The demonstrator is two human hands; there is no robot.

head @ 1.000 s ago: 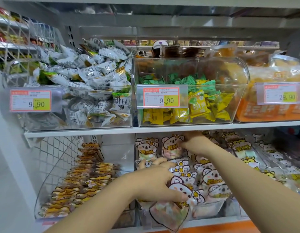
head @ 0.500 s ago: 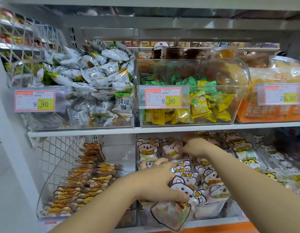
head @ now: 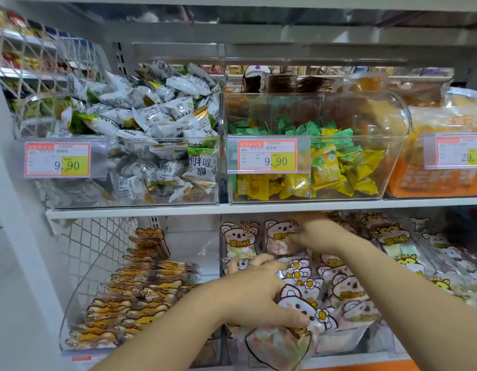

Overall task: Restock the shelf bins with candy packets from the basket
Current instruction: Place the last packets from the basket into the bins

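Clear plastic forms the bin (head: 339, 341) at the front of the lower shelf. The left hand (head: 253, 298) is curled round a bunch of koala packets (head: 299, 309) at its front edge. Deeper in the same bin, the right hand (head: 320, 234) pinches a rear packet (head: 279, 242) that stands upright. The yellow characters on these packets are too blurred to read. Brown bear packets (head: 141, 298) lie stacked in the bin to the left, and yellow animal packets (head: 392, 234) fill the one to the right.

A white shelf board (head: 135, 211) runs above the hands and carries three more clear bins. White sweets (head: 157, 129) printed with a large 梅 sit behind a tag (head: 57, 159) reading 9.90. Green and yellow sweets (head: 339, 167) have a second tag (head: 266, 156), also 9.90. Orange packs (head: 432, 180) sit behind a third tag (head: 456, 151), which is cut off at 29.9. Wire mesh (head: 31, 76) closes the left side. Through the back, a white cap (head: 254, 72) shows in the next aisle.
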